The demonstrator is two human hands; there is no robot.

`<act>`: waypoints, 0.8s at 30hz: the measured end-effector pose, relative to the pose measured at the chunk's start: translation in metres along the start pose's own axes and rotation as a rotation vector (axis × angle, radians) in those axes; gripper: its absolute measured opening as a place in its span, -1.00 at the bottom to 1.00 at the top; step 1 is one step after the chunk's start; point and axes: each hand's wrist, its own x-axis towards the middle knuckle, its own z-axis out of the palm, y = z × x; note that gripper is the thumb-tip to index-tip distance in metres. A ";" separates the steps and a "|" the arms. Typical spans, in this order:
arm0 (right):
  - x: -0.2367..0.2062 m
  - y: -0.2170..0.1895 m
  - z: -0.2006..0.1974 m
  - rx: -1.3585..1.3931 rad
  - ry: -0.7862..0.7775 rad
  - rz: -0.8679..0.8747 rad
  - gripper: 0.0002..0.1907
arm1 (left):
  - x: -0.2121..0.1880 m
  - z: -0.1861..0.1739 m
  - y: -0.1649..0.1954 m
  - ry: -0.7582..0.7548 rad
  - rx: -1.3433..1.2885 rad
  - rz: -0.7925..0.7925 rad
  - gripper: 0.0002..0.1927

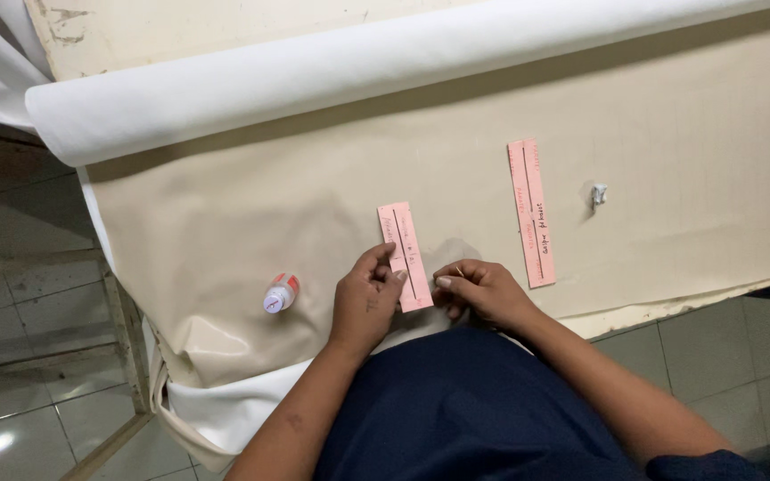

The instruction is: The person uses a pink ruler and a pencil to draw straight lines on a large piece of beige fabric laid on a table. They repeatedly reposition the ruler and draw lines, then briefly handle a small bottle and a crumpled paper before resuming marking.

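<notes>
Grey floor tiles show at far left and below; cream sheet material (pixel 314 187) covers the worktop (pixel 118 36), unrolled off a white roll (pixel 251 76) lying along the back edge, likely so it stays flat. Small glue bottle (pixel 280 293) lies on its side on the sheet, left of my hands, near. My left hand (pixel 365 303) pins the short pink strip (pixel 404 254) flat by its lower end, grip narrow, thumb and fingertips pressing it down. My right hand (pixel 479 292) sits just beside the strip, grip pinched on a thin pin-like thing (pixel 460 270), too small to identify. Longer pink strip (pixel 530 212) lies apart to the right, crumpled white scrap (pixel 598 194) beyond it.
</notes>
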 end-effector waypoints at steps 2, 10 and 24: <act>0.001 -0.001 0.004 -0.040 -0.015 0.020 -0.69 | 0.000 0.000 0.001 -0.022 0.015 -0.010 -0.49; 0.006 -0.003 0.010 -0.062 -0.040 0.033 -0.68 | 0.005 -0.002 0.009 0.021 0.266 0.095 -0.49; 0.011 0.000 0.009 -0.003 -0.055 0.037 -0.68 | 0.012 -0.001 0.005 0.032 0.339 0.117 -0.48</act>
